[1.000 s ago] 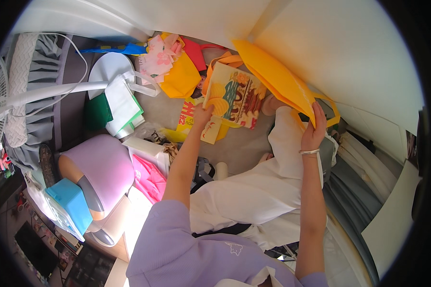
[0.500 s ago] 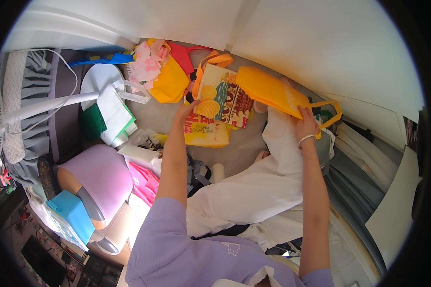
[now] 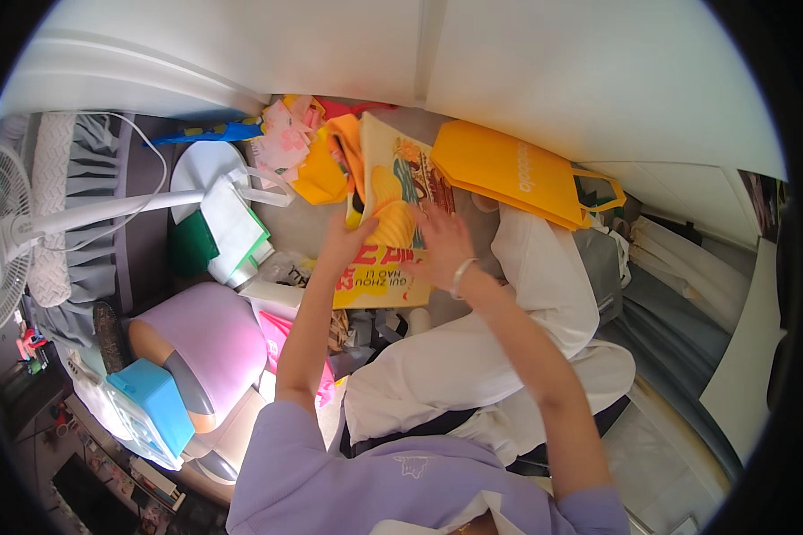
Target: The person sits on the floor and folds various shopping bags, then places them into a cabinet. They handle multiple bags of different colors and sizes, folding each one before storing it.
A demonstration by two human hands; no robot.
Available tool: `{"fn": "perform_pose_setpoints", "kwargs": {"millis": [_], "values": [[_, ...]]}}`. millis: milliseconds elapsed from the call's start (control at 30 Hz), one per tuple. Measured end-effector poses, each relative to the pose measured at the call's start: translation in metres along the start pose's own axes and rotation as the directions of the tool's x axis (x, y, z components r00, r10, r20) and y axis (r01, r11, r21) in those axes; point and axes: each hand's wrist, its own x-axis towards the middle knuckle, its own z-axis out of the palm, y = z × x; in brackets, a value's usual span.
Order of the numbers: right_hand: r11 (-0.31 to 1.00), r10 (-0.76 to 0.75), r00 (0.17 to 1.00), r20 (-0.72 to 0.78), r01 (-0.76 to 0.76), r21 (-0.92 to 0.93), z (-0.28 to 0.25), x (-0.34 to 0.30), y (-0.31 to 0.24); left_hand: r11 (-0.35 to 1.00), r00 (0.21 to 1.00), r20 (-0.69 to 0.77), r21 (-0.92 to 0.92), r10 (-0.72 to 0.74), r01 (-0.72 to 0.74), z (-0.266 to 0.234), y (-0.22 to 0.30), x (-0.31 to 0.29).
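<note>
My left hand (image 3: pixel 348 239) grips the lower left edge of a cream tote bag (image 3: pixel 376 169) printed with yellow shapes and a colourful picture. An orange strap (image 3: pixel 346 143) shows along that bag's left side. Over its lower right part is my right hand (image 3: pixel 446 250), slightly blurred, with the fingers spread; whether they touch the bag I cannot tell. Just below both hands lies a yellow bag (image 3: pixel 379 287) with red and black lettering, partly covered by the tote. To the right, an orange bag (image 3: pixel 504 176) with a looped handle rests flat, untouched.
A pink floral cloth (image 3: pixel 285 138) and a yellow bag (image 3: pixel 319 178) lie at the back left. On the left stand a white fan (image 3: pixel 0 241), white and green folders (image 3: pixel 234 223), a lilac-topped seat (image 3: pixel 205 334) and a blue box (image 3: pixel 156 401). A white wall panel (image 3: pixel 509 71) closes the far side.
My right hand has let go of the orange bag, which now lies at the right, and has moved left over the printed tote. The tote has come nearer in my left hand.
</note>
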Motion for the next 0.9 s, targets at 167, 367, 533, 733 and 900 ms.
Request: {"fn": "perform_pose_setpoints", "kwargs": {"millis": [167, 367, 533, 733, 900], "values": [[0.928, -0.137, 0.986, -0.091, 0.16, 0.337, 0.01, 0.002, -0.029, 0.988, 0.999, -0.047, -0.156, -0.019, 0.012, -0.018, 0.038, -0.049], [0.579, 0.093, 0.993, 0.07, -0.111, 0.808, -0.005, -0.025, -0.035, 0.97, 0.992, -0.037, -0.207, 0.121, -0.126, -0.008, 0.054, -0.064], [0.001, 0.445, 0.894, 0.058, -0.065, 0.998, -0.023, -0.041, -0.001, 0.987, 0.998, -0.033, -0.147, 0.061, -0.065, -0.043, 0.07, -0.089], [-0.348, 0.575, 0.818, 0.006, 0.238, 0.907, -0.095, -0.068, 0.02, 0.911, 0.983, -0.178, -0.397, 0.04, -0.109, -0.076, 0.033, -0.099], [-0.564, 0.457, 0.889, 0.02, 0.271, 0.78, -0.12, -0.066, 0.01, 0.694, 0.998, 0.05, -0.718, -0.031, 0.058, -0.049, -0.029, -0.066]]}}
